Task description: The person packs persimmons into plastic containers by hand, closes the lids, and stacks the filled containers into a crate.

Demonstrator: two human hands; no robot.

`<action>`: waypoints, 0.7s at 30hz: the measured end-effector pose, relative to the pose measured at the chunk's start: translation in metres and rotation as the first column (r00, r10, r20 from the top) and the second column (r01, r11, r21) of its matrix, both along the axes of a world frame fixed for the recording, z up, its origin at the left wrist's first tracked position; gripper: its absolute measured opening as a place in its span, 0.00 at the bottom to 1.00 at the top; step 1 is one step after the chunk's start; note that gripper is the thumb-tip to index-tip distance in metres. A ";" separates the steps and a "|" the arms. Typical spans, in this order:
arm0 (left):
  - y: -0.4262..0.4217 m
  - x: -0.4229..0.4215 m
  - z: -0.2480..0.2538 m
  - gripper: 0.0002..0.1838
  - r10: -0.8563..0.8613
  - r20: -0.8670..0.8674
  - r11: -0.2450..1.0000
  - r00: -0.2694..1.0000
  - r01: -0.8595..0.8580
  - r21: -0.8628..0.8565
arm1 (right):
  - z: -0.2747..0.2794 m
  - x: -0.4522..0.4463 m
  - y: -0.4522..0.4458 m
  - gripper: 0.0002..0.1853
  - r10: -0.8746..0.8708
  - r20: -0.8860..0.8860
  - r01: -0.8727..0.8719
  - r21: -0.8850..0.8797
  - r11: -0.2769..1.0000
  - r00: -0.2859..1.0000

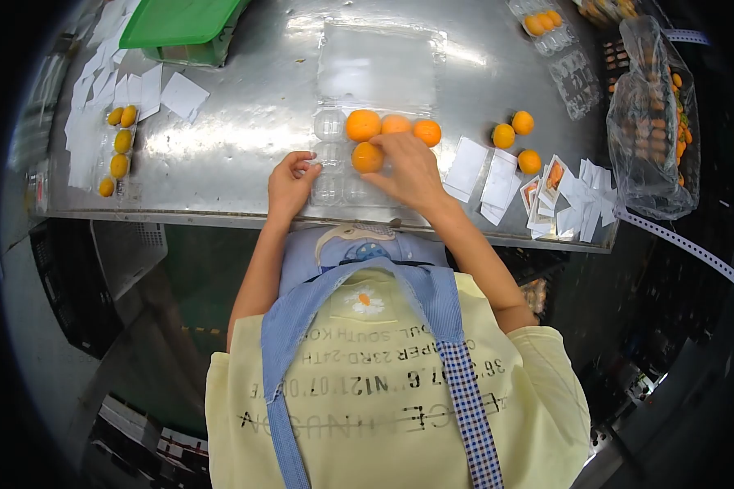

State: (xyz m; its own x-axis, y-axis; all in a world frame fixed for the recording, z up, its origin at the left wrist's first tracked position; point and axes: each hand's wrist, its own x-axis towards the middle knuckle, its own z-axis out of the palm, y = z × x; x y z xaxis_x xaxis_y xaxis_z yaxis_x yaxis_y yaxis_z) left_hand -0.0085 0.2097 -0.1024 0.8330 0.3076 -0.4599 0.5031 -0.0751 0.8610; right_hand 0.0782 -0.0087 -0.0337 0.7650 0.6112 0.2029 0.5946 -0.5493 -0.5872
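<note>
- Two bare hands are at a clear plastic tray (329, 152) near the front edge of the metal tabletop (245, 122).
- The right hand (405, 169) has its fingers and thumb closed around an orange (368, 158), gripping it over the tray's near part; whether it touches the bottom cannot be told.
- The left hand (292, 186) is half-curled just beside the tray's left edge; I cannot tell whether it pinches the plastic.
- Three more oranges (363, 125) line the tray's far row, and its clear lid (375, 67) lies opened away from the person.
- Three loose oranges (523, 122) sit right of the tray, near white cards (497, 183).
- Picture cards (554, 176) show orange-coloured prints; any lettering on them is too small to read.
- The yellow top (367, 464) carries black writing, turned about from this view: "SOUTH KO", "23RD-24TH" and "N121" can be read, other parts being folded or faded.
</note>
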 end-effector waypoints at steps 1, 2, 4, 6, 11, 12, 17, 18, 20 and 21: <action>0.000 0.000 0.001 0.14 0.000 -0.003 1.000 1.000 0.000 0.001 | -0.002 -0.001 0.004 0.27 0.009 0.007 -0.009 -0.020 1.000 1.000; 0.000 0.000 0.001 0.15 -0.001 -0.005 1.000 1.000 0.001 0.002 | -0.004 -0.002 0.008 0.27 0.016 0.014 -0.016 -0.040 0.999 1.000; 0.000 0.000 0.001 0.15 0.000 -0.001 1.000 1.000 0.000 0.008 | -0.006 -0.003 0.012 0.27 0.023 0.032 -0.020 -0.079 0.997 0.999; 0.000 -0.001 -0.003 0.15 0.003 0.012 1.000 1.000 -0.003 0.018 | -0.009 -0.006 0.014 0.27 0.022 0.053 -0.016 -0.118 0.993 0.998; 0.003 -0.002 -0.015 0.15 0.007 0.036 1.000 0.999 -0.007 0.016 | -0.011 -0.009 0.017 0.27 -0.012 0.022 0.014 -0.095 0.995 1.000; 0.003 -0.002 -0.012 0.15 0.005 0.023 1.000 1.000 -0.005 -0.005 | -0.009 -0.008 0.013 0.27 -0.026 0.012 0.027 -0.095 0.995 1.000; 0.001 0.001 -0.004 0.14 -0.008 0.015 1.000 1.000 0.008 -0.002 | -0.005 0.041 -0.062 0.24 -0.393 0.028 0.392 0.039 0.919 0.919; 0.001 0.001 -0.002 0.14 -0.006 0.009 1.000 1.000 0.006 -0.003 | -0.013 0.059 -0.092 0.22 -0.508 0.092 0.510 0.004 0.860 0.857; 0.001 0.002 -0.002 0.14 -0.004 0.009 1.000 1.000 0.004 -0.019 | -0.017 0.091 -0.152 0.23 -0.658 0.256 0.688 -0.043 0.724 0.708; 0.001 0.003 -0.001 0.14 -0.002 0.008 1.000 1.000 0.002 -0.026 | -0.019 0.099 -0.174 0.24 -0.719 0.255 0.758 -0.101 0.645 0.646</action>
